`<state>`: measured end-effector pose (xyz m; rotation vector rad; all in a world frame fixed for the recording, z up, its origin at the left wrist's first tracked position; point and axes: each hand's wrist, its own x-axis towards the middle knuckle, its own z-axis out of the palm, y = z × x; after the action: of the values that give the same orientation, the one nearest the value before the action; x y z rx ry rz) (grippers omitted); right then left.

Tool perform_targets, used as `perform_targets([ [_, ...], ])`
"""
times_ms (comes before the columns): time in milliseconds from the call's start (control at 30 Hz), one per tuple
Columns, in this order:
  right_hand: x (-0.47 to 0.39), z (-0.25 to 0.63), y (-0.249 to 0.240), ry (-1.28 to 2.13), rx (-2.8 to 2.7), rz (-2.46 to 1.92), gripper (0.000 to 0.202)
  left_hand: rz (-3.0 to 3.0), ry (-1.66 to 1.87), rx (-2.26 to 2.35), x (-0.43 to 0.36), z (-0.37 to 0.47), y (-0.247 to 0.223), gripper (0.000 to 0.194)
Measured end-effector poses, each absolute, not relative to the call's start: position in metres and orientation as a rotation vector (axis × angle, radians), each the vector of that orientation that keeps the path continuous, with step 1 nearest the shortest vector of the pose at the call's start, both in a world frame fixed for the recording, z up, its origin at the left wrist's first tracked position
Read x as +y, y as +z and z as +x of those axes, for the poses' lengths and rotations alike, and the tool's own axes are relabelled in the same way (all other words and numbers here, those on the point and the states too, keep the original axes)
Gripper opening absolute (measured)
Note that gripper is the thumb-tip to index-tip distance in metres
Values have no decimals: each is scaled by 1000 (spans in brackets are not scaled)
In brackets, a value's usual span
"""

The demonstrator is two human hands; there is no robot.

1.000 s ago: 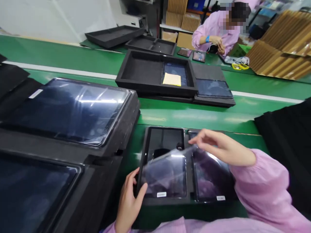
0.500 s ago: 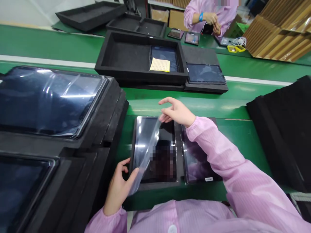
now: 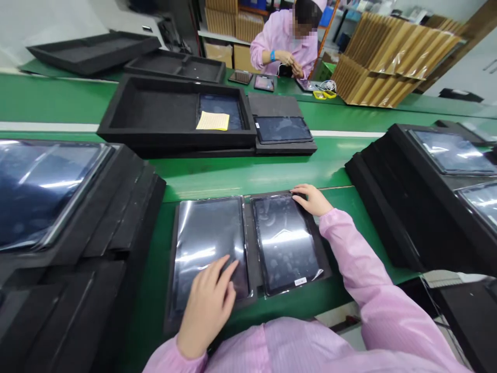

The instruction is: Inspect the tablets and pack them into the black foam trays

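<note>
Left tablet [image 3: 209, 243]: a dark glass screen lying flat in the left pocket of a black foam tray [image 3: 248, 243] on the green belt [image 3: 248, 173] right in front of me; ceiling lights glare off it.
My left hand [image 3: 207, 305]: resting flat on the near right part of that screen, fingers loose and spread, grasping nothing.
Right tablet [image 3: 285, 241]: in the tray's right pocket, just beside the first, under shiny film with cloudy marks.
White label [image 3: 300, 281]: a small sticker at the near edge of the right tablet; its print is too small for me to read.
My right hand [image 3: 312, 199]: fingertips on the far right corner of the right tablet, where it meets the tray rim; open, not gripping.
Far tray [image 3: 155, 111]: a deeper black foam tray across the belt, holding a yellow sheet [image 3: 213, 120] with a fine grid, unreadable.
Side stacks [image 3: 128, 207]: black foam trays with larger screens on both sides of me.
Co-worker [image 3: 285, 41]: a person in a pink coat at the far end, both hands together over small devices.
</note>
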<state>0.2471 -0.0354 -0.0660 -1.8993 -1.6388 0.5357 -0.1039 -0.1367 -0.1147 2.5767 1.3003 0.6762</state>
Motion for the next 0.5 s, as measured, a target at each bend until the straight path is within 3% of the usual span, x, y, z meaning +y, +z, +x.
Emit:
perform_targets([
  [100,-44,240,-68,460,-1708,-1893,13,2638,582,1155,-140,-68,-120,44],
  [300,-103,197,-53,492,-1871,-1795,16,2659,544,1346,-142,-46,-132,66],
  [400,-151,167,-37,629,-1979,-1654,12,2616,530,1371,-141,-48,-136,72],
  [500,-191,148,-28,1067,-1995,-1193,21,2534,505,1370,-140,-49,-138,72],
])
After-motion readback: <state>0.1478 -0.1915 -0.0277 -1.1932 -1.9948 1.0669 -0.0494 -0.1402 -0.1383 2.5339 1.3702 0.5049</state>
